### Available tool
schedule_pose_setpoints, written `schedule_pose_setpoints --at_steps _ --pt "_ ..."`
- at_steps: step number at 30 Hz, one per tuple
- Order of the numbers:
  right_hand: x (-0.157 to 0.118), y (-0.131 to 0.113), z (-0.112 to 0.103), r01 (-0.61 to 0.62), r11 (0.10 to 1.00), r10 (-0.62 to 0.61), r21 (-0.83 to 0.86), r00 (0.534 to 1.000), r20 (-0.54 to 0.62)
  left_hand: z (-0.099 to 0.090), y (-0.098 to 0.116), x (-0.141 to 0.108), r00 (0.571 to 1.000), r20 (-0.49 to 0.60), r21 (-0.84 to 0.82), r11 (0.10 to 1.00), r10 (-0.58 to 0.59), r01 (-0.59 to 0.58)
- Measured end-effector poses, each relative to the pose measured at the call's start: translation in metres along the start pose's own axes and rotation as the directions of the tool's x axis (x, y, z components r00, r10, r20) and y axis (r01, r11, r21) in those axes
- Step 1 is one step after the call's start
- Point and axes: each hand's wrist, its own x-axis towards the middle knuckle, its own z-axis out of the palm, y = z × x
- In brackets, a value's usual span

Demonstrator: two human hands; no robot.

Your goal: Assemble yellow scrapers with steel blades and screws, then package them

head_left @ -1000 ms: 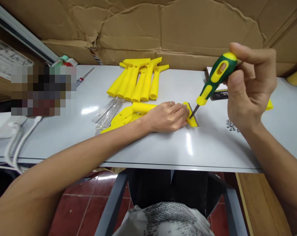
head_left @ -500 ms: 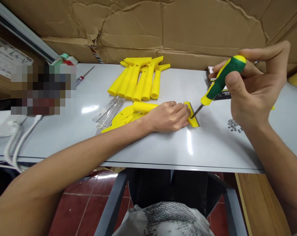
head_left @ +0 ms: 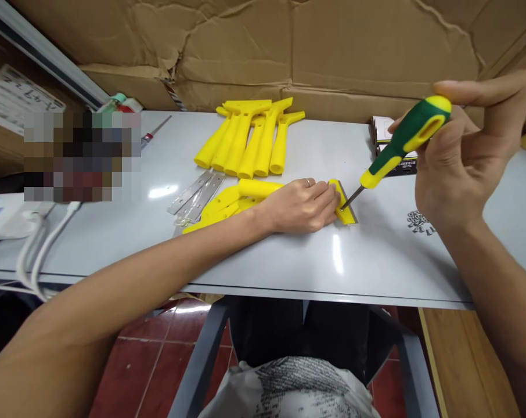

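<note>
My left hand (head_left: 304,206) is closed around a yellow plastic scraper (head_left: 345,217) and presses it to the tabletop. Its head, with a thin metal blade along the right edge, sticks out past my fingers; the handle is mostly hidden. In my right hand (head_left: 458,157) is a green and yellow screwdriver (head_left: 396,145), held tilted between thumb and fingers. The tip meets a small screw in the scraper head. Below my right hand lies a cluster of small screws (head_left: 417,220). Metal blades (head_left: 200,194) and yellow flat parts (head_left: 215,209) lie left of my left hand.
Several yellow scraper handles (head_left: 234,145) are piled at the back of the table. Small dark boxes (head_left: 397,159) stand behind the screwdriver. At the left are another screwdriver (head_left: 152,134) and white cables (head_left: 40,249). Cardboard (head_left: 354,46) lines the back.
The screwdriver's handle has turned, and the fingers of my right hand have shifted on it. The tip stays on the screw. The whole view has slid slightly; my left hand keeps its hold.
</note>
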Motion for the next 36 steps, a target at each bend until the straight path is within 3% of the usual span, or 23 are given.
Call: schedule_pose_setpoints --at_steps 4,8,13,15,19,22,27,32,36 --pt "-0.003 -0.006 0.000 -0.077 0.997 0.077 -0.003 0.992 0.102 0.001 0.000 -0.001 0.998 0.059 -0.062 0.997 -0.034 0.038" --pt "-0.006 -0.017 0.002 -0.192 0.981 0.189 0.017 0.976 0.109 0.001 0.000 -0.001 0.998 0.060 -0.077 0.996 -0.034 0.038" --pt "-0.007 -0.012 0.005 -0.103 0.995 0.098 0.017 0.976 0.194 -0.001 0.000 0.001 0.999 -0.045 -0.020 1.000 -0.010 0.010" --pt "-0.007 -0.009 0.006 -0.080 0.997 0.079 0.003 0.986 0.148 -0.001 -0.001 0.001 0.998 -0.061 -0.002 1.000 -0.006 0.005" --pt "-0.004 -0.002 0.005 0.030 0.999 -0.032 -0.039 0.999 -0.038 -0.001 -0.001 0.002 1.000 0.019 -0.024 1.000 0.003 -0.002" --pt "-0.001 0.006 -0.001 0.039 0.999 -0.036 0.019 0.992 -0.118 -0.002 -0.001 0.002 0.999 0.053 -0.045 0.999 0.005 -0.002" --pt "-0.003 0.014 -0.011 -0.116 0.988 0.125 0.099 0.988 -0.090 -0.008 0.001 0.003 0.988 0.148 -0.076 0.996 -0.035 0.047" --pt "-0.017 0.020 -0.016 -0.371 0.927 0.367 -0.056 0.928 -0.071 -0.013 0.002 0.002 0.969 0.230 -0.109 0.987 -0.089 0.117" --pt "-0.025 0.027 -0.019 -0.354 0.931 0.360 -0.094 0.931 0.064 -0.012 0.004 0.001 0.968 0.205 -0.110 0.979 -0.147 0.172"
